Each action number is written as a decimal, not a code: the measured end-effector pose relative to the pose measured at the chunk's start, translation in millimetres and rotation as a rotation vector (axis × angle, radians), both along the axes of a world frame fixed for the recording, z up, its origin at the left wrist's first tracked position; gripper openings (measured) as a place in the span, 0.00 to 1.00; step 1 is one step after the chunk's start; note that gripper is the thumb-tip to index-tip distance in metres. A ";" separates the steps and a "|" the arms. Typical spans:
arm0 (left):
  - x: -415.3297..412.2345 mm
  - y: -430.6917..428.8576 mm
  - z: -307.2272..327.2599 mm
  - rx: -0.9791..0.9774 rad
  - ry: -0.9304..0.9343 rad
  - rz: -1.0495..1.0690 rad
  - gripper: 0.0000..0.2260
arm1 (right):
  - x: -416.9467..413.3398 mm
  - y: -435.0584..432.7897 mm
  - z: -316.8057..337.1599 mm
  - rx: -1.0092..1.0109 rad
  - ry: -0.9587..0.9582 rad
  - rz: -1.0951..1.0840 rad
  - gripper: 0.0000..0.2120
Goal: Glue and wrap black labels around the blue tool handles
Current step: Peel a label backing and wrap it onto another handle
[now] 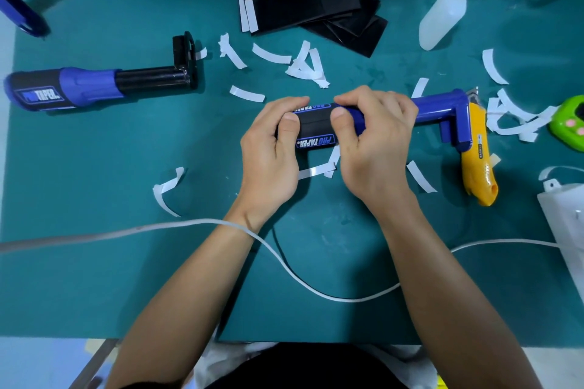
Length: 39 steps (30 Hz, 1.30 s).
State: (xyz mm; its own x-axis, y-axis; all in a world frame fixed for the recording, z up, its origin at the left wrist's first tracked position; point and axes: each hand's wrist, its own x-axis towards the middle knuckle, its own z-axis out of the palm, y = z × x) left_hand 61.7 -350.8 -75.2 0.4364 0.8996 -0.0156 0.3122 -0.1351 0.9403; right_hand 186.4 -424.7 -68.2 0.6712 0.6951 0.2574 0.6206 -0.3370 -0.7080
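Observation:
A blue tool (442,107) lies across the middle of the green mat, its handle wrapped in a black "PRO TAPER" label (314,129). My left hand (271,148) grips the label's left end, thumb on top. My right hand (376,139) curls around the handle just right of it, thumb pressing the label's edge. A second tool (88,85) with a label on its grip lies at the left. A stack of black labels (316,6) sits at the back.
White backing strips (303,66) litter the mat. A yellow utility knife (477,155) lies under the tool's head. A clear glue bottle (442,16), a green device (568,123), a white box (565,218) and a white cable (284,265) are around.

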 end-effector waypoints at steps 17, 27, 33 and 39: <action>-14.2 14.4 0.7 -0.070 0.070 -0.199 0.25 | 44.4 -27.9 14.7 -0.304 -0.101 0.316 0.30; -15.9 12.4 -0.3 0.213 -0.013 -0.152 0.31 | 24.4 -24.3 14.0 -0.120 -0.391 0.136 0.28; -18.1 16.8 -2.1 0.067 0.006 -0.138 0.36 | 19.3 -23.9 17.0 -0.128 -0.445 0.080 0.25; -17.4 17.6 0.4 -0.087 -0.053 -0.147 0.32 | 21.9 -24.7 15.4 -0.132 -0.456 0.071 0.25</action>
State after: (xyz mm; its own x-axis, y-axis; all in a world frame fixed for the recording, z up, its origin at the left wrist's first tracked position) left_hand 44.3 -333.2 -74.8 0.5653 0.8224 -0.0644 0.2445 -0.0925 0.9652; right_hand 208.4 -449.4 -52.7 0.4598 0.7818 0.4211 0.8828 -0.3510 -0.3123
